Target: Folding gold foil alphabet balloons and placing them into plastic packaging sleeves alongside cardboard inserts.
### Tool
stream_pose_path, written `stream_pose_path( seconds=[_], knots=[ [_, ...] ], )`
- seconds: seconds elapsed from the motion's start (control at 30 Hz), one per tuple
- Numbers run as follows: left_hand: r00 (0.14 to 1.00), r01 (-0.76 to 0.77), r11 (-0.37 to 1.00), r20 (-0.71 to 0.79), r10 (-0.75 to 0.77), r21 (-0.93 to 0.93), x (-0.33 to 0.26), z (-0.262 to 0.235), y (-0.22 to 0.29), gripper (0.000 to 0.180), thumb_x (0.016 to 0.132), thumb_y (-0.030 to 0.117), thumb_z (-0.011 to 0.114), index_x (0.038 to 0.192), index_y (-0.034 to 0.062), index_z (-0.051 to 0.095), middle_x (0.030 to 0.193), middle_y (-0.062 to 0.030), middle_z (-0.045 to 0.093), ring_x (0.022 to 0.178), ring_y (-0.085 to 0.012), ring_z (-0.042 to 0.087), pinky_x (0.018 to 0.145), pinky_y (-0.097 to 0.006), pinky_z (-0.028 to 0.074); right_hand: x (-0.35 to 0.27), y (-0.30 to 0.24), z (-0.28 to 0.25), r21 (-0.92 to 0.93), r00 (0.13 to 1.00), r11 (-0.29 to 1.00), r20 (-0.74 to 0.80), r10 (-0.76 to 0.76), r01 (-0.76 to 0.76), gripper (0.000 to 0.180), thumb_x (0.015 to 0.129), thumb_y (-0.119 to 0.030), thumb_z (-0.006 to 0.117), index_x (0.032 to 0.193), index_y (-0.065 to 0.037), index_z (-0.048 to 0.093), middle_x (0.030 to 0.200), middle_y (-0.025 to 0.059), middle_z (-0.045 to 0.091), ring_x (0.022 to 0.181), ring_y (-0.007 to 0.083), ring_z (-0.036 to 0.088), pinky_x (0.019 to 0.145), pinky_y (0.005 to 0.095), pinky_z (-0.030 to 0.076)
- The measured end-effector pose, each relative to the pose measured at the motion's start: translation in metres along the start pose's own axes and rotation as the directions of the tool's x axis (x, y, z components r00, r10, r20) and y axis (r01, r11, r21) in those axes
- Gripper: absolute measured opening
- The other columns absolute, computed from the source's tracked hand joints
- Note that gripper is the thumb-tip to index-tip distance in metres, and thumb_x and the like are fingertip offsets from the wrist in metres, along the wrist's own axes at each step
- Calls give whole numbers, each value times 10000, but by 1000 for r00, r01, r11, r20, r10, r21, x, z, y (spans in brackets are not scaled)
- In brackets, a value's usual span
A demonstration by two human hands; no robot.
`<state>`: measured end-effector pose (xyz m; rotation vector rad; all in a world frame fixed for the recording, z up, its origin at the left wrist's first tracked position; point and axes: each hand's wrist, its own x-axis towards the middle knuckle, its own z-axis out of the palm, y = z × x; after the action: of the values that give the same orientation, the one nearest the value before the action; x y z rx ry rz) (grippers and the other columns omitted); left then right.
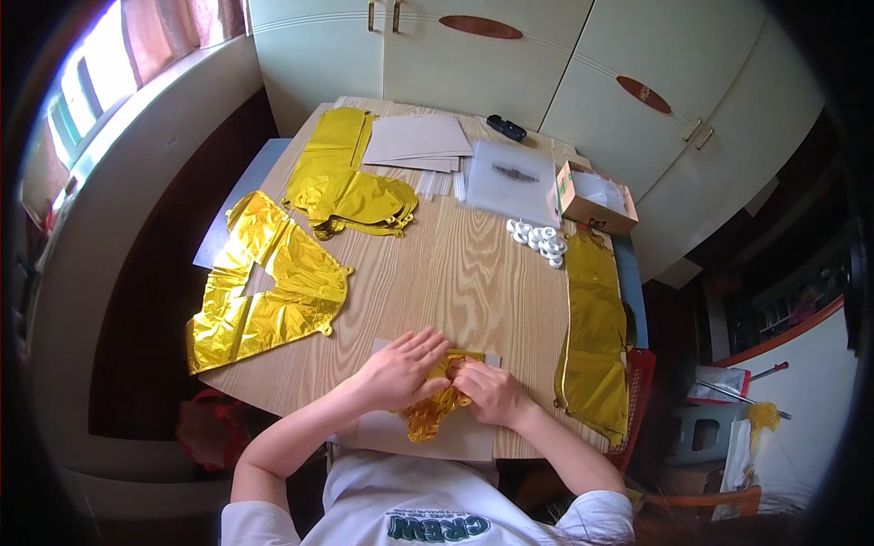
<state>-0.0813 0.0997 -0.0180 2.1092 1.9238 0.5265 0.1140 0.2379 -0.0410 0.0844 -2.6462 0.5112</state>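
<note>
Both hands press on a crumpled gold foil balloon (435, 400) at the near edge of the wooden worktop (455, 273). The left hand (401, 369) lies over it with fingers spread and flat, not clenched; the right hand (487, 391) pinches the foil, its grip closed on the balloon. Most of the balloon is hidden beneath the hands, so its shape cannot be made out. It rests on a pale card (455, 437) whose near edge is covered by the person's white shirt.

An open cardboard box (592, 197) at the far right holds something white that is hard to make out. Beside it lie a clear plastic bag (514, 177) with a dark item inside and a cluster of small white rings (539, 241). Flat shiny gold balloons lie at the left (264, 291), far left (350, 187) and right edge (596, 337), the last hanging over the side. Grey cards (419, 141) are stacked at the far end.
</note>
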Motion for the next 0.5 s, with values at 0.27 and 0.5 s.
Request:
stream_pose_path(
  seconds=[0.27,0.5],
  knots=[
    [994,-54,996,102,46,74,-4,13,0,941,917,706,386,1496,-28,285,1556,-223,292,1476,-370,201,1197,-493,146,4,-4,-12,86,999,996,36,-20,17,406,759,-352,718,997,-47,597,1085,159,669,1043,308,659,959,428,526],
    [994,-72,986,91,58,152,-4,15,0,1014,868,771,391,1488,-26,302,1553,-226,294,1472,-379,209,1191,-516,149,0,0,-15,320,986,933,23,164,-162,419,884,-288,640,1203,-22,581,1210,194,620,1110,331,637,933,447,525]
  ],
)
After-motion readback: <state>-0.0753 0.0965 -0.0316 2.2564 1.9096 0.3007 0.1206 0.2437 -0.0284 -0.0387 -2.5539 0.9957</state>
